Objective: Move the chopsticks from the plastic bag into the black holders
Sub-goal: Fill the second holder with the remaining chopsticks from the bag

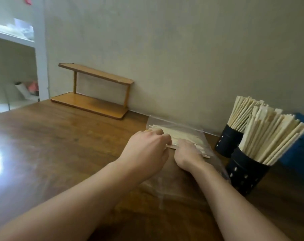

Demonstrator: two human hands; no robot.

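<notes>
The left hand's [148,150] fingers [162,136] are curled round some chopsticks [182,136] in the clear plastic bag [206,150]. The right hand [186,153] reaches into the bag too; I cannot tell how its fingers lie. The bag lies flat on the wooden surface [52,145]. Just right stand two black holders [245,176], full of chopsticks. A small wooden shelf [93,91] sits by the wall.

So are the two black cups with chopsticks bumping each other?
Cannot tell. In the head view the near holder overlaps the far holder, and its chopsticks cover the place where they might meet, so no gap or contact shows.
</notes>
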